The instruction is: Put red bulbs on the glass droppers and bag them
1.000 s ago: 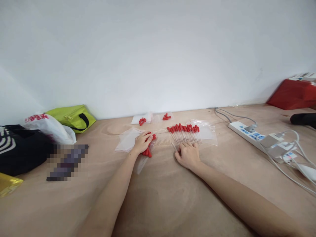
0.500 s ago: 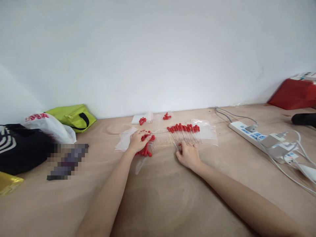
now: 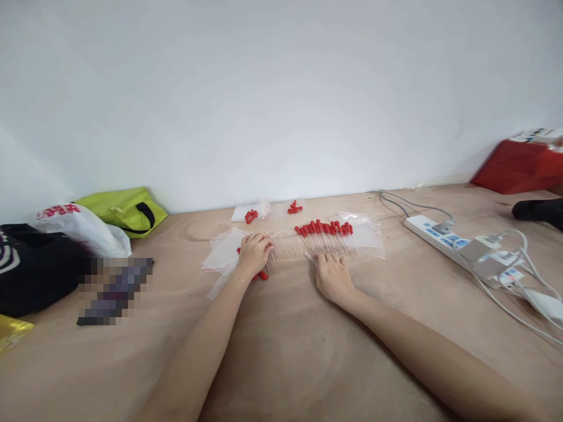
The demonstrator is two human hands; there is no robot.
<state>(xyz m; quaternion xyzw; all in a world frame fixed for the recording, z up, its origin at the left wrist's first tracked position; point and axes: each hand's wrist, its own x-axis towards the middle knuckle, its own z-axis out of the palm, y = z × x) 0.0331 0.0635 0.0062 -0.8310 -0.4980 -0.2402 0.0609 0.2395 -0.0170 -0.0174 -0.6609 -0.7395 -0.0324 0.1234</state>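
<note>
My left hand (image 3: 255, 255) is at the left end of a row of bare clear tubes (image 3: 285, 243), fingers bent together. Red rubber bulbs (image 3: 263, 275) show around it, partly covered by the hand; what its fingertips pinch is hidden. My right hand (image 3: 333, 276) rests on the table with curled fingers, below a row of clear tubes topped with red bulbs, like droppers (image 3: 325, 228). A clear glass tube (image 3: 309, 257) sticks out from its thumb side toward the upper left.
Clear plastic bags (image 3: 220, 252) lie left of the tubes, others (image 3: 369, 237) to the right. Small groups of red bulbs (image 3: 251, 216) lie near the wall. A power strip (image 3: 440, 237) with cables stands at right; a green bag (image 3: 125, 211) and black bag (image 3: 39, 264) at left.
My left hand has moved slightly right, over the red bulbs, covering more of them. A clear plastic strip below it has shifted left. My right hand has barely moved; its fingers are more tucked in.
</note>
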